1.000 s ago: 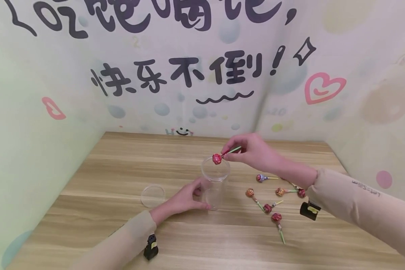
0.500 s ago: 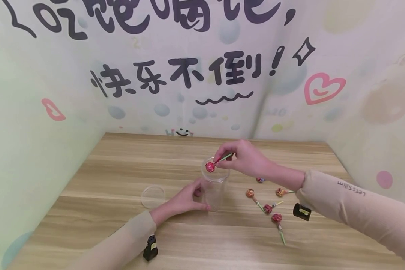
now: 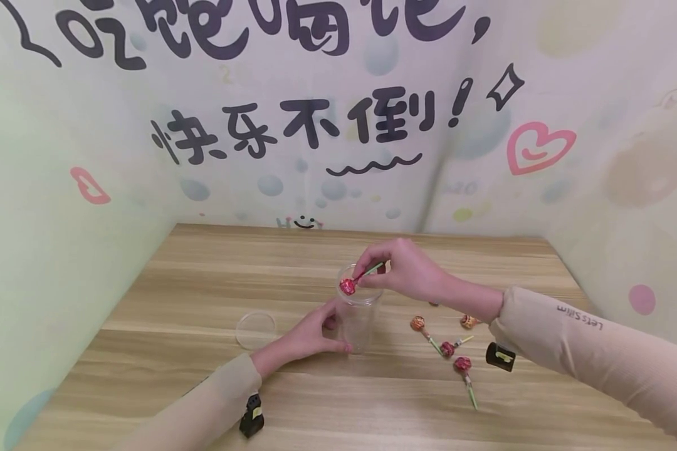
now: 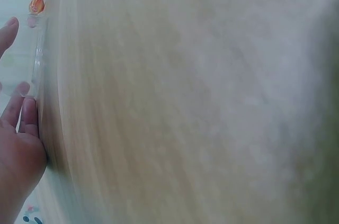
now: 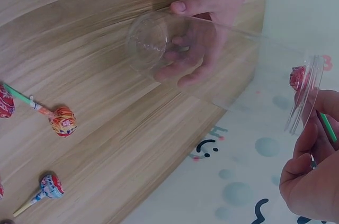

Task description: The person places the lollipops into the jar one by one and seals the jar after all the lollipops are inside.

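A tall clear plastic cup [image 3: 358, 329] stands upright on the wooden table [image 3: 203, 269]. My left hand [image 3: 304, 334] holds its lower part from the left, thumb at the near side and fingers behind. Over the cup's mouth, my right hand [image 3: 409, 269] pinches a red-wrapped lollipop [image 3: 347, 287] by its green stick. In the right wrist view the lollipop's head [image 5: 297, 77] shows through the clear wall, just inside the rim [image 5: 312, 97]. The left wrist view catches only part of the left hand [image 4: 21, 150] beside the cup.
A round clear lid [image 3: 256, 330] lies left of the cup. To the right are several wrapped lollipops, among them an orange one [image 3: 418, 323] and a red one [image 3: 462, 364]; a blue one [image 5: 52, 186] shows in the right wrist view. A printed wall [image 3: 293, 188] stands behind the table.
My right hand has moved left and down, bringing the red lollipop from the far side of the rim into the cup's mouth. The left hand and cup stay put.
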`<move>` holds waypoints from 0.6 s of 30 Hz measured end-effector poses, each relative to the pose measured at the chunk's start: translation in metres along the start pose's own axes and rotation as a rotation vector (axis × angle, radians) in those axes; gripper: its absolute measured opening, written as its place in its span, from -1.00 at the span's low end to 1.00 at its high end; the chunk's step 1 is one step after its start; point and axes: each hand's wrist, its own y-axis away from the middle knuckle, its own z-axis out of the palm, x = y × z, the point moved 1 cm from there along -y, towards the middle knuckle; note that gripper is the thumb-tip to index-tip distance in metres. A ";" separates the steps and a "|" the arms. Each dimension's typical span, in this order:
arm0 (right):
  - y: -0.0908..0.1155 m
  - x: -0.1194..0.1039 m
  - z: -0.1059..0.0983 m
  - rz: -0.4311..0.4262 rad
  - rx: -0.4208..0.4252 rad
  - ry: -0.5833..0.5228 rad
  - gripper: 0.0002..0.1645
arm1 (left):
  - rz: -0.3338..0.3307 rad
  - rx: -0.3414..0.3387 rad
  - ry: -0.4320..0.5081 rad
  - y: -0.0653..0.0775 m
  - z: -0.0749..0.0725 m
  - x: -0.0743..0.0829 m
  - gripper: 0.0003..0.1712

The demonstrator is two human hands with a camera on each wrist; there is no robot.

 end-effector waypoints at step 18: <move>0.001 0.004 -0.001 -0.008 -0.022 0.050 -0.64 | 0.031 0.010 0.018 0.001 0.001 -0.001 -0.10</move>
